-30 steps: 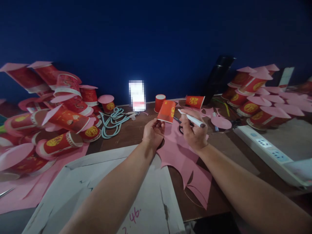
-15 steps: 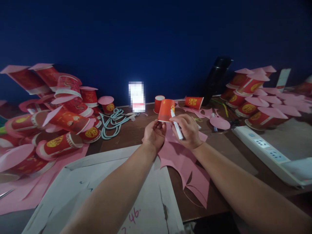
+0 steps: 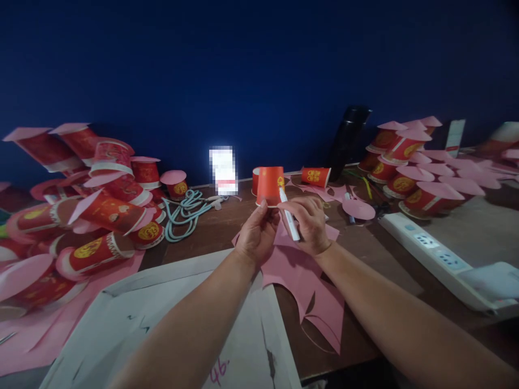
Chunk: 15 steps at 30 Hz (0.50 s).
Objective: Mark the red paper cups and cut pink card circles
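Observation:
My left hand (image 3: 259,232) grips a red paper cup (image 3: 270,182) by its white rim, which faces down; the thumb lies on the cup's side. In my right hand (image 3: 310,221) is a white marker pen (image 3: 288,216), slanted up to the left. Its upper end is at the gold print on the cup's right side; whether it touches I cannot tell. Just behind stands a second red cup (image 3: 255,181), mostly covered by the first. Below my hands lies a cut-out sheet of pink paper (image 3: 300,273) with curved edges.
Piled at the left are several red cups with pink paper discs (image 3: 97,248); more stand stacked at right (image 3: 405,146). A pale blue cable (image 3: 182,216), lit phone (image 3: 224,170), black bottle (image 3: 349,140), tipped cup (image 3: 316,176), white power strip (image 3: 430,254) and white board (image 3: 162,319) surround my hands.
My left thumb now shows on the cup's side, and the cup stands more upright. The marker is still at its right side. The whole view has shifted slightly.

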### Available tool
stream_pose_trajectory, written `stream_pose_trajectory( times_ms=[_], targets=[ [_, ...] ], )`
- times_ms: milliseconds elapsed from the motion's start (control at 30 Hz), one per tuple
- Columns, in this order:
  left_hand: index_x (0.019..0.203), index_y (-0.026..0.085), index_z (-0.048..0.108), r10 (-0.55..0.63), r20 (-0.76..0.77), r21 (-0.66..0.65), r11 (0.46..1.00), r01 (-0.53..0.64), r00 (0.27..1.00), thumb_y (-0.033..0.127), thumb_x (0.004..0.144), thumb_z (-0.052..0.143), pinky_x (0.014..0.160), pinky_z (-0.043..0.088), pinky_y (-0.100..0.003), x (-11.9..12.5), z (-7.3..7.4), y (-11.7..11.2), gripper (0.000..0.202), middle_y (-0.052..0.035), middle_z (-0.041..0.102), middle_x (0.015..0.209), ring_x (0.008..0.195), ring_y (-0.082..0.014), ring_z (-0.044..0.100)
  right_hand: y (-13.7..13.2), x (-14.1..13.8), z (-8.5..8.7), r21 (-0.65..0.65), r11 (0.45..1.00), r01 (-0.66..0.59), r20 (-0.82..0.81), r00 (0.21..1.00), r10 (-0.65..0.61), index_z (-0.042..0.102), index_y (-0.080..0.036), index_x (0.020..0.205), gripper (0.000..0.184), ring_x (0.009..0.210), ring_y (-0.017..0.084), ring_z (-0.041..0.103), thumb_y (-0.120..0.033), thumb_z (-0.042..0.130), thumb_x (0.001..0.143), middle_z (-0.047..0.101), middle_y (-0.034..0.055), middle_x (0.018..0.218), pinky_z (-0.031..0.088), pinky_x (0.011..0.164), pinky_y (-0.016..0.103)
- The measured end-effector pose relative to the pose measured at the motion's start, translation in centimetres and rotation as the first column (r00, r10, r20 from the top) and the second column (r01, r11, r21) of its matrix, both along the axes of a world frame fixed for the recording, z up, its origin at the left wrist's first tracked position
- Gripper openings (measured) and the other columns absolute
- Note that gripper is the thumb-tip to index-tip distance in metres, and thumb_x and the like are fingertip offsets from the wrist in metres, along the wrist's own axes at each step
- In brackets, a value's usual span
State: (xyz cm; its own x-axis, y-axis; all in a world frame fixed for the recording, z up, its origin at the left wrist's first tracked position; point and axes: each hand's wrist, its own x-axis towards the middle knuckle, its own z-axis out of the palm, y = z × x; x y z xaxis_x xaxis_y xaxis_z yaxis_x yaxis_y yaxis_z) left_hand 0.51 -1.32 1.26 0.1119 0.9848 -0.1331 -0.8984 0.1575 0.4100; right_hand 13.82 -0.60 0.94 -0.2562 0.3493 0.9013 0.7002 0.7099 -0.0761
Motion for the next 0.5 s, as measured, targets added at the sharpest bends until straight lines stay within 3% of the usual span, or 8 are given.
stream_pose_trajectory(
  times_ms=[167,333,500],
  targets=[
    [0.084,0.012,0.063,0.09,-0.015,-0.084,0.992,-0.091,0.996,0.015,0.079,0.064,0.074,0.05,-0.019,-0.7,-0.5,0.9,0.005,-0.0036,0.065,0.08,0.073,-0.0079,0.061,-0.8,-0.7,0.6,-0.094,0.991,-0.092,-0.196,0.978,0.072,0.057,-0.022,0.11,0.027,0.09,0.019,0.062,-0.014,0.057,0.084,0.067,0.0058,0.097,0.05,0.08,0.034],
    [0.083,0.011,0.063,0.08,-0.056,-0.044,0.996,-0.082,0.995,0.012,0.081,0.06,0.079,0.049,-0.02,-0.6,-0.4,1.1,0.003,-0.0039,0.065,0.08,0.075,-0.0083,0.061,-0.8,-0.8,0.7,-0.087,0.975,-0.203,-0.209,0.961,0.181,0.056,-0.022,0.11,0.028,0.09,0.018,0.063,-0.011,0.056,0.084,0.068,0.0063,0.098,0.052,0.081,0.035],
    [0.079,0.01,0.064,0.058,-0.098,-0.022,0.998,-0.06,0.993,0.011,0.08,0.061,0.086,0.048,-0.023,-0.5,-0.9,1.2,0.003,-0.0053,0.065,0.08,0.078,-0.009,0.062,-0.6,-0.9,0.3,-0.118,0.973,-0.198,-0.23,0.959,0.167,0.058,-0.022,0.107,0.023,0.087,0.016,0.065,-0.013,0.057,0.085,0.069,0.0052,0.095,0.053,0.079,0.031]
  ],
)
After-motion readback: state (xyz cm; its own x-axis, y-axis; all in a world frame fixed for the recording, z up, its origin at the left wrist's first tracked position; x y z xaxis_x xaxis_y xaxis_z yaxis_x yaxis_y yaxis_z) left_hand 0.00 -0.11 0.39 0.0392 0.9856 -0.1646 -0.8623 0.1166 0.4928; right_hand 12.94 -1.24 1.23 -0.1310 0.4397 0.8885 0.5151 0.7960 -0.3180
